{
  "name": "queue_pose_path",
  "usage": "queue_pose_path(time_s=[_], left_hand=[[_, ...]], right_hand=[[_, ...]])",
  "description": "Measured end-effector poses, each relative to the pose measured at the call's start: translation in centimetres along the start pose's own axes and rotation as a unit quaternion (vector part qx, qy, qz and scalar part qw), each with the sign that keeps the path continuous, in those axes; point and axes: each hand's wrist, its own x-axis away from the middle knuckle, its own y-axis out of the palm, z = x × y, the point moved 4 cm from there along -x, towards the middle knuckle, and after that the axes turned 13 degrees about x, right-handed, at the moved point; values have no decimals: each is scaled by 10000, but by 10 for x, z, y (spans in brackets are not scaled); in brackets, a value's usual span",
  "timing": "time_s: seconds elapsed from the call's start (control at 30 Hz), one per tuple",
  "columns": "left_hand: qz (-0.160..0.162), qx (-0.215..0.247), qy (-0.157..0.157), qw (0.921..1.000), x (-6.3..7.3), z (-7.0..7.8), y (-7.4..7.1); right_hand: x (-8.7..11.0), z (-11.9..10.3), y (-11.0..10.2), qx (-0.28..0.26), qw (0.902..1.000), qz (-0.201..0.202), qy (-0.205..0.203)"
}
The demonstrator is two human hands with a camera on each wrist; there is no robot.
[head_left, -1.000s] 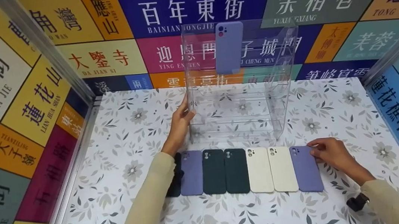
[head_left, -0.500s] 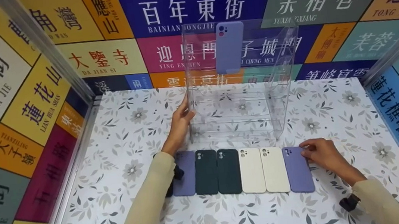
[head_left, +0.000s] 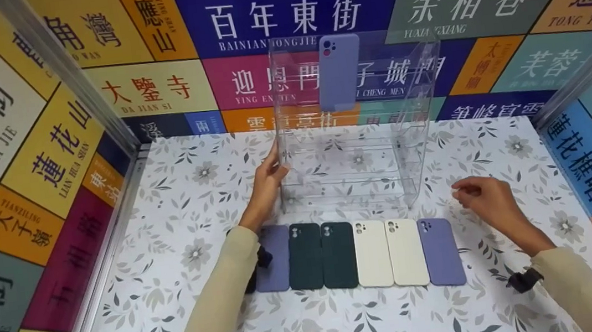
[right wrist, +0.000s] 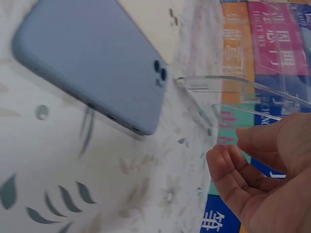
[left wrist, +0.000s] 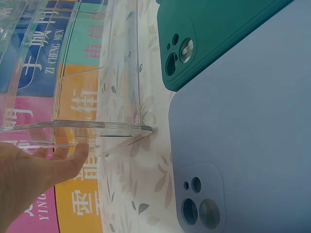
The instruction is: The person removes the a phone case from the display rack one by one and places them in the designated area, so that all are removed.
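A clear acrylic display rack (head_left: 353,181) with stepped tiers stands at the back, a purple phone case (head_left: 340,74) upright on its top tier. My left hand (head_left: 267,186) holds the rack's left side edge, the thumb near the front. In front lies a row of phone cases: a purple case (head_left: 280,268) partly behind the left sleeve, dark green cases (head_left: 304,257), cream cases (head_left: 373,254) and a purple case (head_left: 442,252) at the right end. A black edge shows beside the left sleeve. My right hand (head_left: 486,200) hovers right of the row, fingers loosely bent, holding nothing.
A leaf-patterned cloth (head_left: 402,315) covers the table. Colourful sign-printed panels (head_left: 289,5) rise behind and on both sides. A black wrist camera (head_left: 525,280) sits on the right wrist. The rack's clear corner (right wrist: 182,82) stands close to the purple case.
The row of cases shifted left as the right hand pushed its right end. Since then the right hand has lifted off the purple case and moved up and right. The left hand stays on the rack.
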Motion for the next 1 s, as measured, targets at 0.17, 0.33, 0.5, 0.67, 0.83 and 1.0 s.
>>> queue_pose_path(time_s=[0.17,0.33,0.5,0.67,0.83,1.0], left_hand=[[31,42,53,10000,1,-1,-2],[-5,75,123,9999,2,-1,-3],[-41,49,178,9998,1,-1,-2],[-35,-29,96,9999,2,-1,-1],[-56,-41,79,9999,1,-1,-1],[-72,-68,63,9999,0,-1,0]], right_hand=[[-12,-8,-15,35,9988,423,-238],[-23,-17,-28,-73,9973,649,-338],[-35,-24,-42,-231,9968,739,-210],[-45,-31,-56,-340,9954,893,21],[-52,-38,-67,-366,9941,1005,187],[-58,-46,-77,-347,9924,1168,174]])
